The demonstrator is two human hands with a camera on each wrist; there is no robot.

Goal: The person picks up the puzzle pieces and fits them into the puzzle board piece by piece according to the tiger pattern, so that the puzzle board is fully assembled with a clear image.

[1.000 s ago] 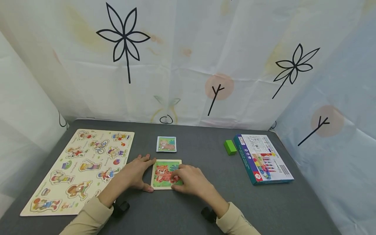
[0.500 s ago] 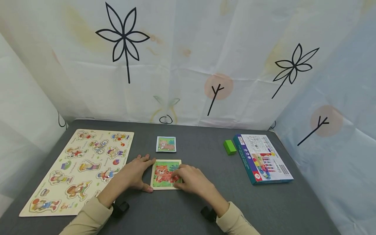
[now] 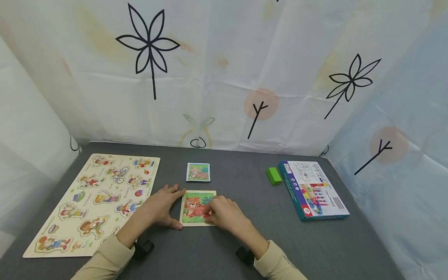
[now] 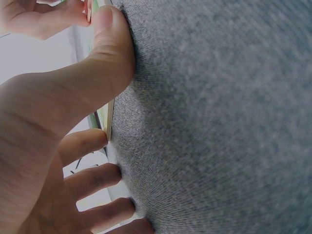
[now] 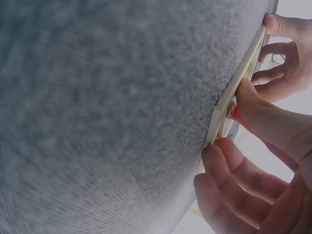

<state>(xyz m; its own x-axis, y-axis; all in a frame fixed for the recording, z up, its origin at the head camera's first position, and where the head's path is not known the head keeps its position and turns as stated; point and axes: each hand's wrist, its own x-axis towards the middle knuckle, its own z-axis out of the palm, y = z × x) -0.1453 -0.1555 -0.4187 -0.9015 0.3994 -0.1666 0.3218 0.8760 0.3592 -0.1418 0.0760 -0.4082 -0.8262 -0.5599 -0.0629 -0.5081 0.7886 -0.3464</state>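
Observation:
A small wooden tiger puzzle (image 3: pixel 193 208) with a pale frame lies on the grey table in the head view. Spread along its left side is my left hand (image 3: pixel 162 206), index fingertip at the far corner and thumb at the near one. My right hand (image 3: pixel 225 214) reaches over the puzzle's right part, thumb and index finger pinching a red-patterned puzzle piece (image 5: pixel 235 115) that tilts up from the frame in the right wrist view. Its other fingertips (image 5: pixel 214 155) are at the frame's edge. Most of the piece is hidden behind the fingers.
Left of the puzzle lies a large peg board (image 3: pixel 87 208) with cartoon figures, partly under my left forearm. A small animal picture card (image 3: pixel 198 172) lies beyond the puzzle. A green block (image 3: pixel 274 176) and a flat box (image 3: pixel 314 189) are at the right.
My right hand has shifted slightly, its knuckles lifting and the wrist drawing a little left. The left hand and the puzzle stay in place.

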